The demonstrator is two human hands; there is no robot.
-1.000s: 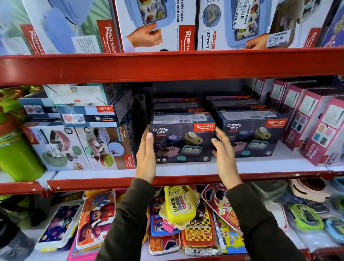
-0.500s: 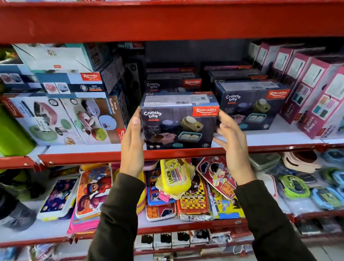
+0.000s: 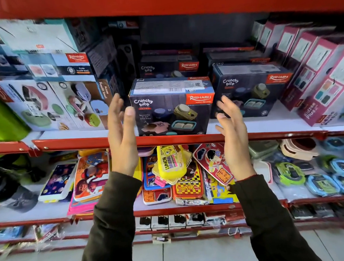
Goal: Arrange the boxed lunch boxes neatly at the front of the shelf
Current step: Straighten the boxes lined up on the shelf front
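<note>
A dark "Crunchy bite" lunch box carton [image 3: 172,107] stands upright at the front edge of the red shelf [image 3: 70,143]. My left hand [image 3: 121,132] hovers just off its left side, fingers spread, holding nothing. My right hand [image 3: 232,132] is open a little off its right side, not touching it. A second identical carton [image 3: 251,88] sits further back to the right. More of these cartons [image 3: 168,67] are stacked behind in the shadow.
White and blue lunch box cartons [image 3: 55,103] are stacked to the left, beside a green bottle [image 3: 3,120]. Pink cartons [image 3: 321,70] lean in a row at the right. The shelf below holds loose printed lunch boxes [image 3: 170,163] and wrapped blue ones [image 3: 325,179].
The carton was drawn forward from deep on the shelf to its front edge. Both hands then let go of its sides and pulled back, open. The camera tilted down.
</note>
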